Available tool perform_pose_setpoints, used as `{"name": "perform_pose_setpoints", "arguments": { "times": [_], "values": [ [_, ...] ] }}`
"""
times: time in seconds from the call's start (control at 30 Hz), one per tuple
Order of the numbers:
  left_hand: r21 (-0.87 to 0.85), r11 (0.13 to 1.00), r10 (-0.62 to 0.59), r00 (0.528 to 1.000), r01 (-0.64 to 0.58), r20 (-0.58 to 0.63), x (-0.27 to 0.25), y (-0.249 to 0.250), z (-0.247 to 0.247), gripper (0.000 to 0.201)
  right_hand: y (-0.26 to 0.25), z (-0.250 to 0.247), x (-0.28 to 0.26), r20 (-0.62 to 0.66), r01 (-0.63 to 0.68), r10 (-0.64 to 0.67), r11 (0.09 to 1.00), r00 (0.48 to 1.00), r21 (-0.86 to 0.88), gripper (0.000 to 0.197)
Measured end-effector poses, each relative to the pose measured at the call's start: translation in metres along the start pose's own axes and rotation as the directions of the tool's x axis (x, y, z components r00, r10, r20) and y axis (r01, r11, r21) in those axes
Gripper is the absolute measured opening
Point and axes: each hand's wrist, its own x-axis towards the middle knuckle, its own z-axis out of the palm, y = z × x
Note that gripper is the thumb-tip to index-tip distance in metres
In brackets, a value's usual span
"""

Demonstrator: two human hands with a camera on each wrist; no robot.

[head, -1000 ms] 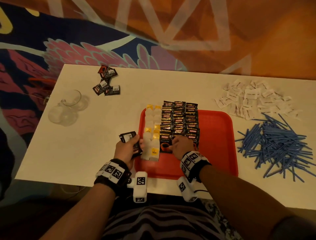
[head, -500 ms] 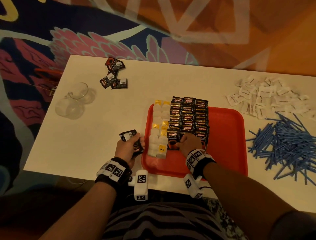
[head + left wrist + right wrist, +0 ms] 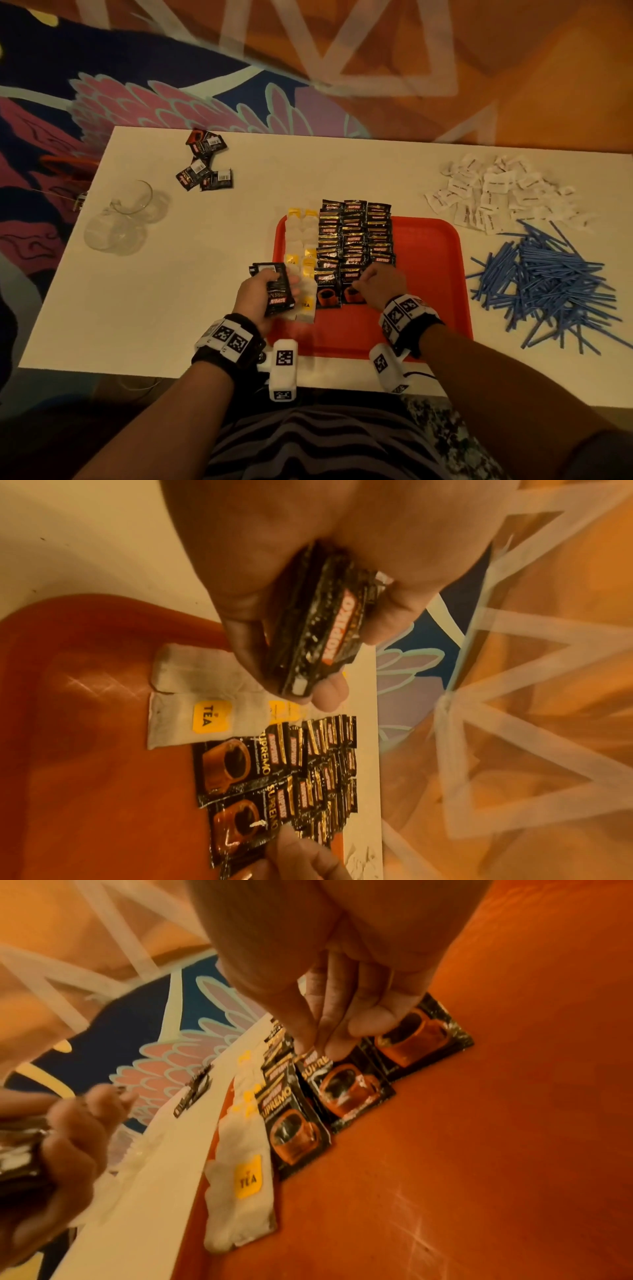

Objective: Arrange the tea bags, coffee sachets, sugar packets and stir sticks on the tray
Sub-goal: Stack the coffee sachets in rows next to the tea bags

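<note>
A red tray (image 3: 428, 274) lies in front of me. On its left part stand two columns of tea bags (image 3: 301, 240) and, beside them, three columns of overlapping black coffee sachets (image 3: 356, 236). My left hand (image 3: 274, 281) hovers at the tray's left edge and grips a stack of coffee sachets (image 3: 325, 631) between thumb and fingers. The curled fingers of my right hand (image 3: 315, 1045) pinch the top edge of the front sachet (image 3: 346, 1093) in the middle column. White sugar packets (image 3: 496, 195) and blue stir sticks (image 3: 548, 281) lie in heaps on the table to the tray's right.
Several loose coffee sachets (image 3: 205, 161) lie at the table's back left. Clear glass cups (image 3: 120, 219) stand near the left edge. The tray's right half (image 3: 431, 308) is bare. A patterned carpet lies beyond the white table (image 3: 154, 291).
My left hand has brought its stack a little closer to the tea bags. The right hand has shifted slightly right, and a second cup-printed sachet now shows at the front of the coffee rows.
</note>
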Motion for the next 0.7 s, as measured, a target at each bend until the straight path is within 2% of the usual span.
{"name": "perform_pose_setpoints", "arguments": {
  "times": [0.1,0.17,0.3,0.4,0.47,0.5,0.53,0.63,0.7],
  "values": [
    [0.081,0.997,0.011,0.999,-0.015,0.05,-0.005,-0.002,0.014,0.022,-0.002,-0.012,-0.004,0.058,0.049,-0.051,0.998,0.997,0.03,0.009],
    [0.167,0.986,0.024,0.999,-0.03,0.04,-0.005,-0.004,0.021,0.022,-0.007,-0.016,-0.012,0.145,0.082,-0.102,0.987,0.984,0.139,0.011],
    [0.249,0.966,0.055,0.995,-0.074,0.084,-0.009,-0.007,0.035,0.046,-0.026,-0.023,-0.036,0.232,0.121,-0.222,0.916,0.947,0.382,0.016],
    [0.247,0.963,0.055,0.979,-0.104,0.198,-0.015,-0.01,0.047,0.057,-0.035,-0.029,-0.045,0.244,0.177,-0.28,0.91,0.928,0.375,0.013],
    [0.213,0.969,0.074,0.972,-0.123,0.224,-0.017,-0.011,0.054,0.043,-0.036,-0.034,-0.047,0.194,0.251,-0.332,0.903,0.923,0.348,0.013],
    [0.189,0.977,0.062,0.975,-0.104,0.213,-0.018,-0.01,0.058,0.033,-0.037,-0.036,-0.047,0.129,0.282,-0.342,0.897,0.931,0.342,0.012],
    [0.163,0.985,0.027,0.982,-0.059,0.189,-0.02,-0.008,0.06,0.033,-0.037,-0.038,-0.047,0.042,0.308,-0.343,0.884,0.938,0.352,0.01],
    [0.123,0.989,-0.101,0.978,0.079,0.184,-0.017,-0.004,0.058,0.057,-0.036,-0.043,-0.048,-0.184,0.344,-0.291,0.818,0.939,0.461,0.013],
    [0.155,0.981,-0.151,0.962,0.118,0.226,-0.015,-0.004,0.057,0.058,-0.036,-0.045,-0.051,-0.22,0.371,-0.299,0.778,0.929,0.508,0.02]
  ]
}}
